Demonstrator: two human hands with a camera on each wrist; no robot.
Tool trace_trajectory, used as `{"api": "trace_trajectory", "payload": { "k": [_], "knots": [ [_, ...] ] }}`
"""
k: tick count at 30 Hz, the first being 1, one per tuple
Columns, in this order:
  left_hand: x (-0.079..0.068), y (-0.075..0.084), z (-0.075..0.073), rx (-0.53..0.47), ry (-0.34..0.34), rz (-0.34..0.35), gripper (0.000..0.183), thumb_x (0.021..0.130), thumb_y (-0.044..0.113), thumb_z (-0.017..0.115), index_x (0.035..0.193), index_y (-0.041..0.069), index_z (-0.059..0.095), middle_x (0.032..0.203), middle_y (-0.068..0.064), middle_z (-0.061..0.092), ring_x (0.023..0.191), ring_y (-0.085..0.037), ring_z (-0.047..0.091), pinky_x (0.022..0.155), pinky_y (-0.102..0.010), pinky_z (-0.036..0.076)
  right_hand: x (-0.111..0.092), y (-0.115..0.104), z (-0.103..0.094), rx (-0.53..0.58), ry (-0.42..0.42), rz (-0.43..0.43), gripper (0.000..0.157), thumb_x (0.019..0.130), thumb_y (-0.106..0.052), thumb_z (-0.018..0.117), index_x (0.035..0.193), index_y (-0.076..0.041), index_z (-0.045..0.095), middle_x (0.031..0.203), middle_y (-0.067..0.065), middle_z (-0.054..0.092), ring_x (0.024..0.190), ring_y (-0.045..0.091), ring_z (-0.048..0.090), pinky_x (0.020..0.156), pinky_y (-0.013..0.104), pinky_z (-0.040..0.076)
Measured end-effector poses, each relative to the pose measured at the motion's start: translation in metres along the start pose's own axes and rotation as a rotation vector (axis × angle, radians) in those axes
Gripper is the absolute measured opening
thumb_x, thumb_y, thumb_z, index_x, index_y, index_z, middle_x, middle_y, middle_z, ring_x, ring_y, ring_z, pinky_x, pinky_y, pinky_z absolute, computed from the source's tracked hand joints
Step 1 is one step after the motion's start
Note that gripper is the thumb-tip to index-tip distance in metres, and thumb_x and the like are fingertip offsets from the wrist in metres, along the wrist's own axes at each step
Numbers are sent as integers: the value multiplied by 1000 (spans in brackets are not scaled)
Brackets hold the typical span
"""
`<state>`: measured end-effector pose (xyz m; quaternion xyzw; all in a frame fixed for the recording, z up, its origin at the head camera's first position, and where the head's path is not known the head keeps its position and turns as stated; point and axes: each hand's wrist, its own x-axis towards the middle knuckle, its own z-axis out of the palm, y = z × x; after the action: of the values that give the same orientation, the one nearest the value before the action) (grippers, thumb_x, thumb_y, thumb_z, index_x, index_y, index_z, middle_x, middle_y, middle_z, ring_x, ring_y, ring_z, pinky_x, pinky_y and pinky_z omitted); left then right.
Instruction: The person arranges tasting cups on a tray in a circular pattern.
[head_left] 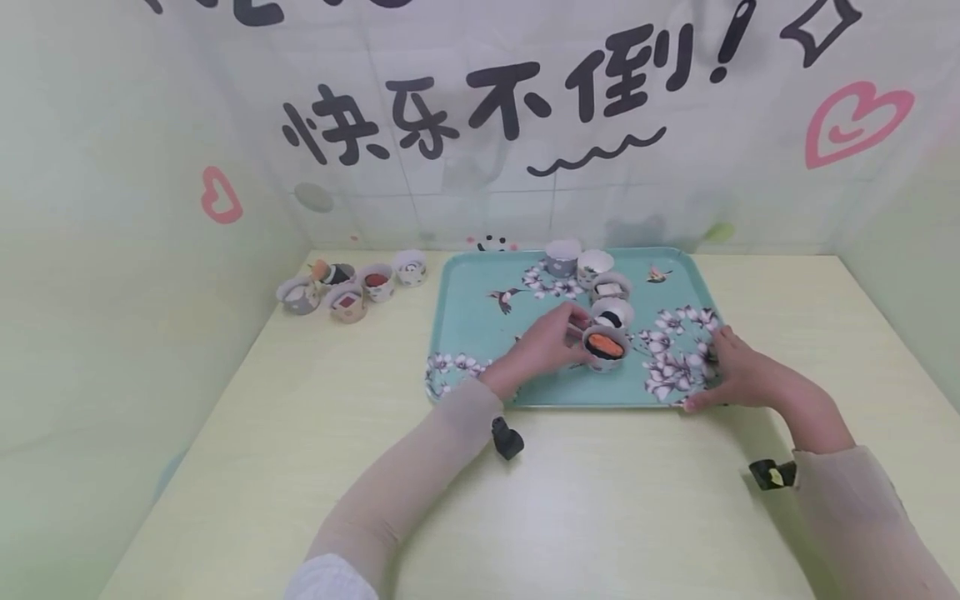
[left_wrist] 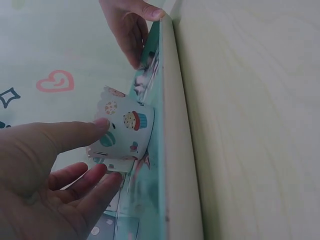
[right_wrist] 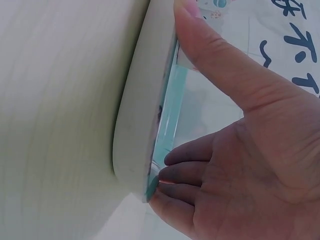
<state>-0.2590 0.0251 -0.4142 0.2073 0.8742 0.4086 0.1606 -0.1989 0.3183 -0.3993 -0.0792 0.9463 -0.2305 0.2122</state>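
My left hand (head_left: 546, 343) is at the left side of a patterned paper cup (left_wrist: 131, 122), with the thumb against its wall and the other fingers spread loosely beside it. This cup stands upright on the turquoise tray (head_left: 480, 312) and holds an orange-and-black piece like toy sushi (head_left: 604, 345). Behind it runs a row of several more cups, among them one with a black-and-white piece (head_left: 611, 318). My right hand (head_left: 753, 375) holds the tray's near right corner, thumb at the front rim and fingers along the right edge (right_wrist: 172, 175).
On the pale table (head_left: 337, 433), left of the tray, several cups with small pieces stand together, including a cup with a red piece (head_left: 377, 283) and a tan cup (head_left: 347, 303). A printed white backdrop (head_left: 480, 192) rises behind the tray.
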Motion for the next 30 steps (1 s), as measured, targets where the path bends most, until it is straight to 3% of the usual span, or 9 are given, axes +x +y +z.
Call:
{"api": "trace_trajectory", "payload": {
  "k": [18,30],
  "knots": [
    [-22,-18,-57,-98,121,-30,59,89,15,75,139,5,46,139,-9,56,130,-25,55,107,-37,51,-2,-1,-1,-11,-2,-2,139,70,-45,87,145,25,-6,151,50,-8,142,64,-2,114,73,13],
    [-44,-49,-103,-100,257,-77,59,90,16,74,139,6,45,138,-11,55,132,-28,55,107,-39,50,-1,0,-1,-15,-2,-8,140,69,-47,88,146,24,-6,151,50,-8,142,63,-2,114,73,13]
  ]
}}
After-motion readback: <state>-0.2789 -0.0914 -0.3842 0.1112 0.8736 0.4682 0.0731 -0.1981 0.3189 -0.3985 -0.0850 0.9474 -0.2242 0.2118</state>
